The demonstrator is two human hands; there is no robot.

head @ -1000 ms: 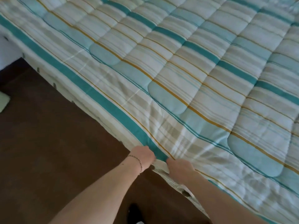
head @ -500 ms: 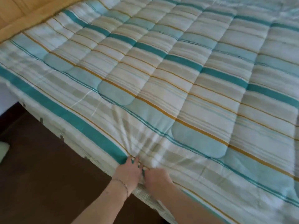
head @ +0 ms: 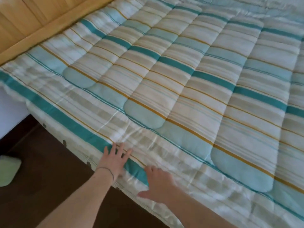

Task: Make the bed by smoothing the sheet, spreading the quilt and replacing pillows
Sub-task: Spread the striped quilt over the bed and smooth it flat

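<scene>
now you are pressing your left hand (head: 115, 159) and right hand (head: 158, 181), fingers spread flat and gripping nothing, onto the near edge of the striped quilt (head: 189, 83), which is lying spread across the bed, while pillows are not showing anywhere, so those likely remain.

I see soft, even daylight with no hard shadows; pale sheen on the quilt (head: 181, 89) near its close edge, motion blur smearing both hands and the far fabric, floor (head: 41, 186) dim, lines bowing at the edges
</scene>
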